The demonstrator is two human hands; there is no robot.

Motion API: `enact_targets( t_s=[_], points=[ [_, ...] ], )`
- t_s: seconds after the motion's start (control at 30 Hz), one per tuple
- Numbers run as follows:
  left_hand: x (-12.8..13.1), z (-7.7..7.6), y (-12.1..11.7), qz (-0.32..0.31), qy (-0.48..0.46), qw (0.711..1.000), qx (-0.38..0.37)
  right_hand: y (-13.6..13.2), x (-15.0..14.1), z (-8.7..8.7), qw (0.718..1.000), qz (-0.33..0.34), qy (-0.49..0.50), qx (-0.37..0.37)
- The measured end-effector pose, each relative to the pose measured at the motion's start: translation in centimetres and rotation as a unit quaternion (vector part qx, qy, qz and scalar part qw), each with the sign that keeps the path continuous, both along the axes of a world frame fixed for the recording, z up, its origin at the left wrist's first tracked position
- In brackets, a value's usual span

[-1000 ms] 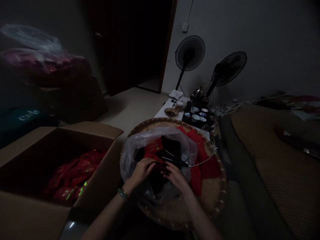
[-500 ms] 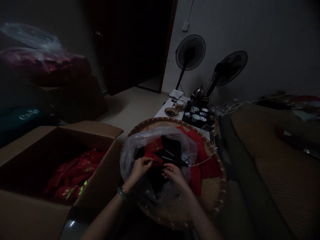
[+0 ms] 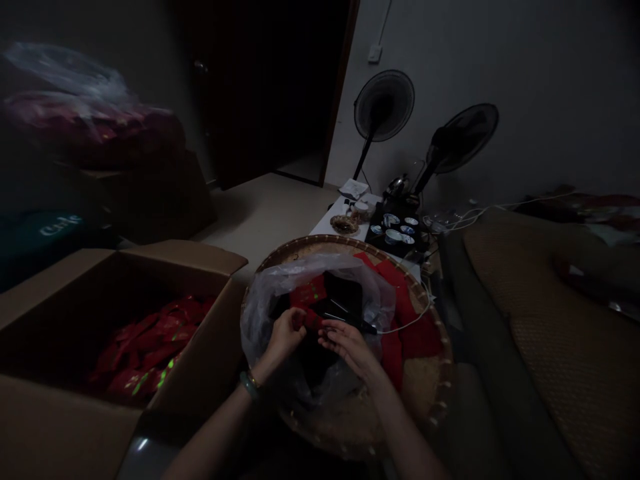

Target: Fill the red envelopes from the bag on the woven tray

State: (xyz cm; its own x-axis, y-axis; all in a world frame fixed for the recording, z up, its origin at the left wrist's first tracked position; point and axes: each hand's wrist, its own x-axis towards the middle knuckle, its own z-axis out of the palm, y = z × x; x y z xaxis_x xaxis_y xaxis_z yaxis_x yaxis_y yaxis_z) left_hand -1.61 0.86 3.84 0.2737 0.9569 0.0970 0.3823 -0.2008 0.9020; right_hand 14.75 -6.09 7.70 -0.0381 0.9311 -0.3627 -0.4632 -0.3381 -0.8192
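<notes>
Both my hands work inside a clear plastic bag (image 3: 260,300) that lies on a round woven tray (image 3: 430,393). My left hand (image 3: 284,335) is closed, pinching a small red packet (image 3: 311,321) at its edge. My right hand (image 3: 346,343) touches the same red packet from the right, its fingers curled over dark items in the bag. More red packets (image 3: 309,292) and black pieces lie inside the bag. The room is dim, so small details are hard to make out.
An open cardboard box (image 3: 45,320) with several red packets (image 3: 145,347) stands at my left. Loose red packets (image 3: 410,313) lie on the tray. Behind it is a low table with a tea set (image 3: 395,230), two standing fans (image 3: 383,107) and a sofa (image 3: 550,313) at right.
Both hands have shifted slightly up and closer together in the bag; my left hand has closed on the red packet and raised it a little.
</notes>
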Motion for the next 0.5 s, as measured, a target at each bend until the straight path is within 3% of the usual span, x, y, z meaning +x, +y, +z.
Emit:
enact_targets(
  t_s=[0.1, 0.2, 0.33, 0.5],
  points=[
    [0.3, 0.5, -0.3, 0.002, -0.006, 1.0, -0.005, 0.5, -0.9, 1.1, 1.0, 0.019, 0.02, 0.011],
    [0.3, 0.9, -0.5, -0.003, -0.006, 1.0, -0.011, 1.4, -1.3, 1.0, 0.999, 0.035, -0.01, 0.016],
    [0.1, 1.1, -0.6, -0.01, 0.006, 1.0, -0.023, 2.7, -0.6, -0.1, 0.99, 0.082, -0.108, 0.042],
    [0.1, 0.6, -0.6, 0.002, 0.0, 0.999, -0.032, 3.2, 0.6, -0.1, 0.948, 0.154, -0.25, 0.122]
  ],
)
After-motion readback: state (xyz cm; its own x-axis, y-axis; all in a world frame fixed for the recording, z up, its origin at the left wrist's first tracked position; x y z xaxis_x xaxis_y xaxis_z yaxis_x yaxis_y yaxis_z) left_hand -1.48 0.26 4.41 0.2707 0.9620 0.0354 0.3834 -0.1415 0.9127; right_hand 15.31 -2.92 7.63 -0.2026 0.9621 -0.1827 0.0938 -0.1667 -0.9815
